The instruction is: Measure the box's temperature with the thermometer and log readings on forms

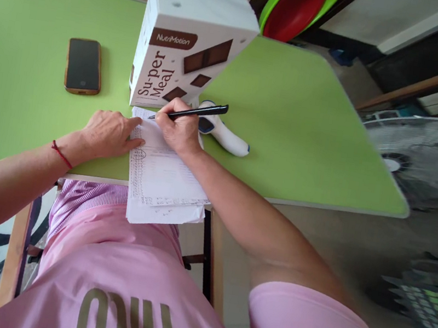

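My right hand (179, 127) grips a black pen (206, 111), its tip at the top of a stack of paper sheets (171, 176). Small handwriting runs down the left side of the top sheet, with one part circled. The lower end of the stack hangs over the table's front edge. My left hand (111, 135) lies on the table with its fingers apart, forefinger and thumb touching the left edge of the paper. Just beyond the sheets stands a white and brown NutriMotion box (182, 53). Partly hidden behind my right hand is a white, blue-trimmed handheld thermometer (227, 136).
A phone (85, 66) in a brown case lies on the green table (300, 121), left of the box. Beyond the far edge are a red basin (295, 10) and a green one around it. A fan (432, 156) stands off to the right.
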Demonstrator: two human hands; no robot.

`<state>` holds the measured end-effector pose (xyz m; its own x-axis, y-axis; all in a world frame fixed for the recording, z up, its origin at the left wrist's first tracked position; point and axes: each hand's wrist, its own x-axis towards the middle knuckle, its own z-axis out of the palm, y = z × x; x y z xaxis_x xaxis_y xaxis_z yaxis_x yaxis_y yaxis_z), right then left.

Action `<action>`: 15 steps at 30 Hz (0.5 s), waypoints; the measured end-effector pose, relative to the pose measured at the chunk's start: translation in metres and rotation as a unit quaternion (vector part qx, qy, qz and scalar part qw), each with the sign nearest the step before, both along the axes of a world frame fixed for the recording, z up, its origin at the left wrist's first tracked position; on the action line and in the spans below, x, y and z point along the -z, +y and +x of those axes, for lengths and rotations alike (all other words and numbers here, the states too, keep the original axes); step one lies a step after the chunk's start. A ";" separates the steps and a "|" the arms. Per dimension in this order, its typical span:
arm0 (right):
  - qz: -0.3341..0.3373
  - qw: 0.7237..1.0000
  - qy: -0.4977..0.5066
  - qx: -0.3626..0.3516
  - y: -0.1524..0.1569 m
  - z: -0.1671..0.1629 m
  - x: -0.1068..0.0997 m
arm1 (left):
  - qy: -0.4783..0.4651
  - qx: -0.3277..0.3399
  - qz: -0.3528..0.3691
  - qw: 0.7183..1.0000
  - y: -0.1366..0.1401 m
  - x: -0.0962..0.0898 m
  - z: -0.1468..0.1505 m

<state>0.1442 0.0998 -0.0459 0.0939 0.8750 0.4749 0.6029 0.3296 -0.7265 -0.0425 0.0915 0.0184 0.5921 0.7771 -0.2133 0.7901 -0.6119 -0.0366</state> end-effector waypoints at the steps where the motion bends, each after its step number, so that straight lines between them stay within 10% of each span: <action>1: -0.001 1.000 -0.003 -0.005 0.000 0.000 0.000 | -0.001 -0.001 -0.001 1.000 0.000 0.000 0.000; 15: 0.001 1.000 -0.029 -0.002 0.000 0.000 0.000 | -0.009 -0.006 -0.012 1.000 0.000 -0.001 0.002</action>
